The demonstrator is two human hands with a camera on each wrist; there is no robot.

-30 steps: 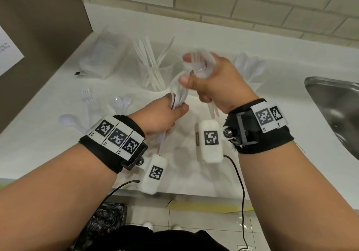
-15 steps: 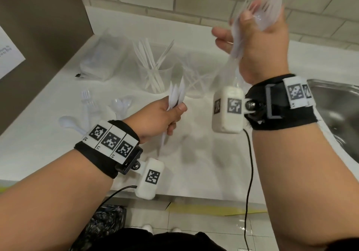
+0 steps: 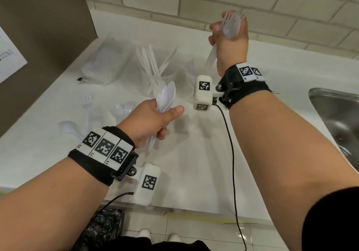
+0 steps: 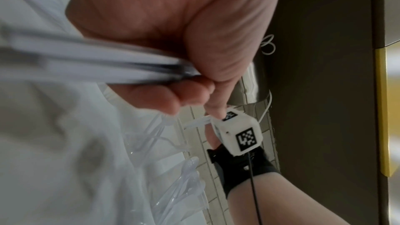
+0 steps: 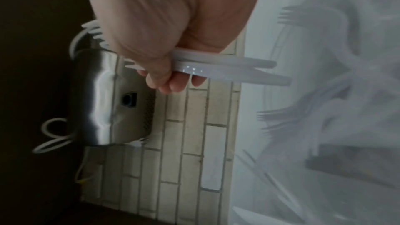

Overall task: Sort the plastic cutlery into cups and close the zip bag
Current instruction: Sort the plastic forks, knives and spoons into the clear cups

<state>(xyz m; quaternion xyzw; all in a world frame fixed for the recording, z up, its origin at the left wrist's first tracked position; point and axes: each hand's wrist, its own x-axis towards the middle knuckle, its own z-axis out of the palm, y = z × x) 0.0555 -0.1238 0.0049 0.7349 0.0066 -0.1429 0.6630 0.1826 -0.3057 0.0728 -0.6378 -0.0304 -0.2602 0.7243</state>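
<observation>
The fingers of the left hand (image 3: 149, 120) are curled tight around a bundle of spoons (image 3: 166, 97), with the thumb laid over the handles; the bowls point up and away from the person, and the handle ends come out below the fist. On the counter (image 3: 194, 163) to the left of this hand lie some loose forks (image 3: 87, 100) and loose spoons (image 3: 67, 126), not yet sorted. Behind them rests the zip bag (image 3: 104, 67); I cannot tell if its seal is open. Further right stands the cup of knives (image 3: 153, 70), and just beside it another clear cup (image 3: 189, 79), partly hidden by the wrist camera. The right hand (image 3: 230, 43) is raised high above this second cup and its fingers grip a bundle of forks (image 3: 232, 24), tines up, handles pointing down toward the counter.

For the next move, I judge the long axis of the forks is already near upright, so the right hand, the nearer one, needs mostly to descend into that cup. The spoons' cup I cannot see clearly.
</observation>
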